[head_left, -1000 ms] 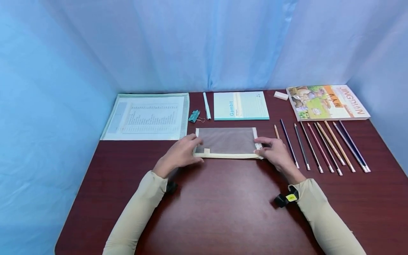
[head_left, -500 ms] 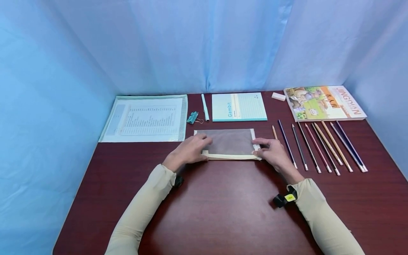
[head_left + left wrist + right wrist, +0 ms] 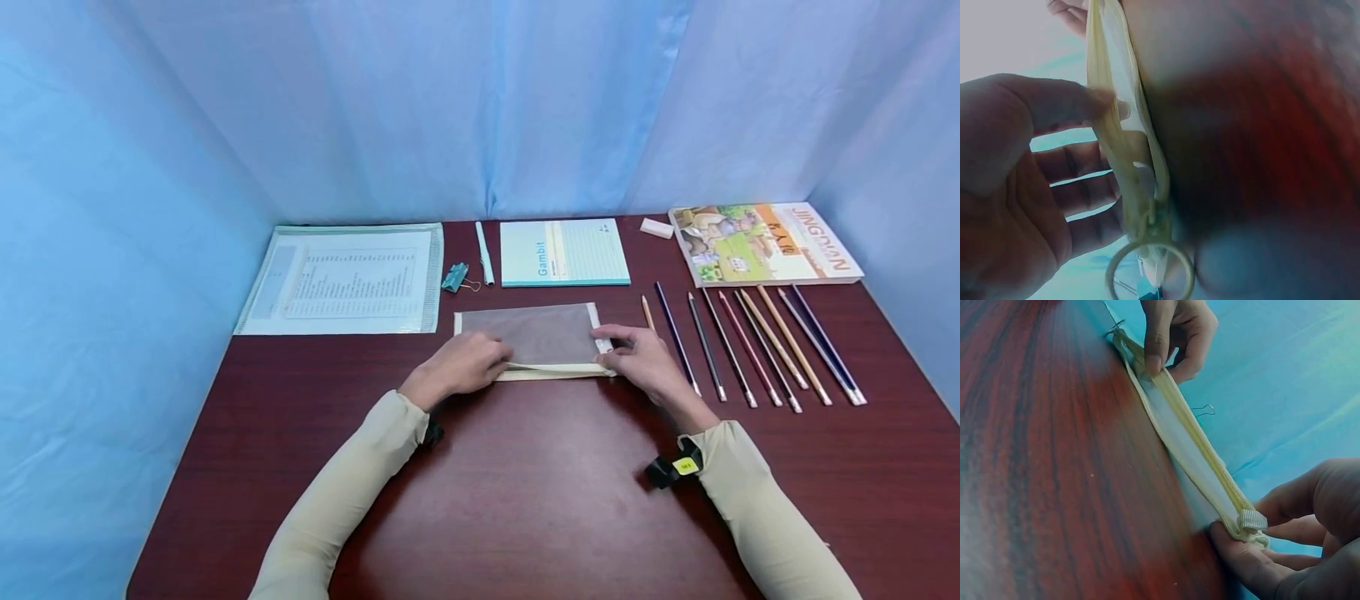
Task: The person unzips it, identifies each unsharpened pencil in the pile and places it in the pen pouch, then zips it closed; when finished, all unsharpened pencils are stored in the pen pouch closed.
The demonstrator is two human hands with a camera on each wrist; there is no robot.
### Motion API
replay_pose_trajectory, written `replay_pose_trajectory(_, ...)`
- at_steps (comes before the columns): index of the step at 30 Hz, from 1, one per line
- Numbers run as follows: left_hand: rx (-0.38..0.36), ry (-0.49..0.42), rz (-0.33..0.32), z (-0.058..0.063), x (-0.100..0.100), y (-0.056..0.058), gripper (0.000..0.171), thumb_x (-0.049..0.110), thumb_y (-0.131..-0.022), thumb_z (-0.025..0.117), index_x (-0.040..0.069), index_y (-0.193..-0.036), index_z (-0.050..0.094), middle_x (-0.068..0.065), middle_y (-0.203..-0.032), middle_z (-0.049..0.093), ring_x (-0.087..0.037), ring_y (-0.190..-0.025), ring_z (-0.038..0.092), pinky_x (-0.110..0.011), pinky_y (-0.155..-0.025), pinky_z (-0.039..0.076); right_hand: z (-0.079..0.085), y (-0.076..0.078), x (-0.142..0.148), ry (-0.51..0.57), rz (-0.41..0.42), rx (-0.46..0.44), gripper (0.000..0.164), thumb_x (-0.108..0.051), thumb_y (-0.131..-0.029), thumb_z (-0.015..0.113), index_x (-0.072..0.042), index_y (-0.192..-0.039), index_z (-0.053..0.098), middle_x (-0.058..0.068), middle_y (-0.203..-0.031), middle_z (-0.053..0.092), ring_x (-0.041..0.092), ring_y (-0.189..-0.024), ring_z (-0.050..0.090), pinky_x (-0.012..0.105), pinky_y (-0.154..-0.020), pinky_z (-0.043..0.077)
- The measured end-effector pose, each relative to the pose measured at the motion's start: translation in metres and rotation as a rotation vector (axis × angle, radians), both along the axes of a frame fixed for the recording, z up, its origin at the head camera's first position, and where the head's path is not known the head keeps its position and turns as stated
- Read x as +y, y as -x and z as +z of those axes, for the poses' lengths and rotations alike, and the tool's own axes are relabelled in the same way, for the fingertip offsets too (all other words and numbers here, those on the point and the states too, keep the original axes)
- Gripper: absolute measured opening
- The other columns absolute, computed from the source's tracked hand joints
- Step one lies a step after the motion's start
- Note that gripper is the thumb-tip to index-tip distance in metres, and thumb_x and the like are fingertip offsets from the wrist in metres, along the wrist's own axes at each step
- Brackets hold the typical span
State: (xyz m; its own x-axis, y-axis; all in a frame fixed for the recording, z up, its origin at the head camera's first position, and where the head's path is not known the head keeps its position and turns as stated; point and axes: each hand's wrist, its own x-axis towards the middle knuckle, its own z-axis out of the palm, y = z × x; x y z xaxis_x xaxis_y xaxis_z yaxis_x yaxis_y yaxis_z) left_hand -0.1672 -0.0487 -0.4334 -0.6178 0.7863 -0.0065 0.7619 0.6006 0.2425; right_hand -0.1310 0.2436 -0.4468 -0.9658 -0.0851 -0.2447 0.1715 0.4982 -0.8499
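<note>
A grey mesh zip pouch (image 3: 540,333) with cream trim lies on the table, its zip edge towards me. My left hand (image 3: 465,365) pinches the upper zip edge between thumb and fingers, left of the middle. In the left wrist view the zip's mouth gapes, and a ring pull (image 3: 1150,242) hangs at its left end. My right hand (image 3: 637,354) holds the pouch's right end. Thumb and fingers grip the corner by a small fabric tab (image 3: 1252,520) in the right wrist view. Pale material shows between the zip edges; what lies deeper is hidden.
A clear document folder (image 3: 341,279), teal binder clip (image 3: 455,277), white pen (image 3: 485,254), notebook (image 3: 564,252) and eraser (image 3: 657,227) line the table's back. A picture-covered book (image 3: 765,242) lies back right. Several pencils (image 3: 750,354) lie just right of my right hand.
My left hand has moved right from the pouch's left end and now pinches the zip edge. The mouth has parted and the left end has shifted slightly. My right hand has stayed put.
</note>
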Motion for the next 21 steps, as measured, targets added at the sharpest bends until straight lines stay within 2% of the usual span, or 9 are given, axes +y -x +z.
replay_pose_trajectory(3,-0.028,-0.010,-0.006,0.000,0.002,0.000,0.021,0.019,-0.099,0.061,0.015,-0.079,0.063,-0.001,-0.070,0.063,-0.014,-0.063,0.057,-0.030,-0.060,0.051,0.004,-0.001,0.000,0.001,0.038,-0.001,0.047,-0.003,-0.091,0.063,0.002,-0.137,0.056,0.031,-0.136,0.058,-0.002,-0.085,0.065,0.016,-0.066,0.056)
replay_pose_trajectory(6,-0.076,-0.041,-0.009,0.001,0.001,-0.001,0.021,0.018,-0.100,0.060,0.015,-0.079,0.062,0.003,-0.065,0.058,-0.009,-0.059,0.049,-0.025,-0.057,0.045,0.012,-0.002,0.002,0.031,0.076,0.003,0.049,-0.002,-0.094,0.061,0.006,-0.140,0.050,0.034,-0.138,0.054,0.002,-0.088,0.068,0.024,-0.068,0.064)
replay_pose_trajectory(9,-0.131,-0.095,-0.032,0.001,-0.001,-0.003,0.017,0.016,-0.100,0.059,0.014,-0.083,0.062,0.005,-0.067,0.056,-0.006,-0.060,0.045,-0.019,-0.057,0.041,0.025,-0.003,0.012,-0.003,0.081,0.038,0.050,-0.004,-0.095,0.062,0.007,-0.141,0.048,0.036,-0.138,0.053,0.008,-0.088,0.072,0.029,-0.072,0.066)
replay_pose_trajectory(11,-0.170,-0.132,-0.047,0.000,-0.002,-0.004,0.015,0.015,-0.100,0.059,0.014,-0.086,0.063,0.004,-0.070,0.059,-0.004,-0.060,0.046,-0.017,-0.057,0.041,0.035,-0.002,0.022,-0.099,0.055,0.103,0.048,-0.008,-0.094,0.064,0.005,-0.139,0.052,0.034,-0.137,0.056,0.012,-0.089,0.074,0.028,-0.069,0.066)
replay_pose_trajectory(13,-0.204,-0.163,-0.055,0.000,-0.004,-0.006,0.011,0.014,-0.100,0.060,0.013,-0.090,0.066,0.003,-0.075,0.064,-0.003,-0.061,0.048,-0.016,-0.058,0.042,0.044,-0.002,0.035,-0.231,0.011,0.188,0.044,-0.012,-0.094,0.066,0.002,-0.135,0.057,0.031,-0.130,0.062,0.022,-0.091,0.075,0.023,-0.066,0.063)
replay_pose_trajectory(15,-0.224,-0.182,-0.054,0.000,-0.004,-0.009,0.010,0.014,-0.099,0.060,0.013,-0.094,0.068,0.001,-0.079,0.068,-0.003,-0.062,0.050,-0.016,-0.059,0.043,0.051,0.000,0.047,-0.358,-0.026,0.266,0.041,-0.015,-0.093,0.067,0.002,-0.130,0.061,0.031,-0.120,0.067,0.032,-0.090,0.075,0.026,-0.066,0.059)
replay_pose_trajectory(18,-0.227,-0.198,-0.034,0.001,-0.004,-0.014,0.010,0.014,-0.099,0.061,0.011,-0.100,0.070,-0.001,-0.083,0.071,-0.005,-0.063,0.052,-0.018,-0.060,0.044,0.055,0.005,0.063,-0.528,-0.037,0.310,0.038,-0.016,-0.092,0.065,0.005,-0.124,0.063,0.031,-0.107,0.071,0.043,-0.093,0.070,0.040,-0.076,0.052)
replay_pose_trajectory(21,-0.202,-0.207,0.016,0.003,-0.002,-0.019,0.010,0.014,-0.098,0.061,0.011,-0.100,0.070,-0.002,-0.081,0.071,-0.007,-0.064,0.054,-0.020,-0.060,0.046,0.053,0.010,0.073,-0.633,0.005,0.254,0.041,-0.016,-0.091,0.063,0.010,-0.123,0.061,0.033,-0.105,0.069,0.047,-0.093,0.066,0.057,-0.082,0.047)
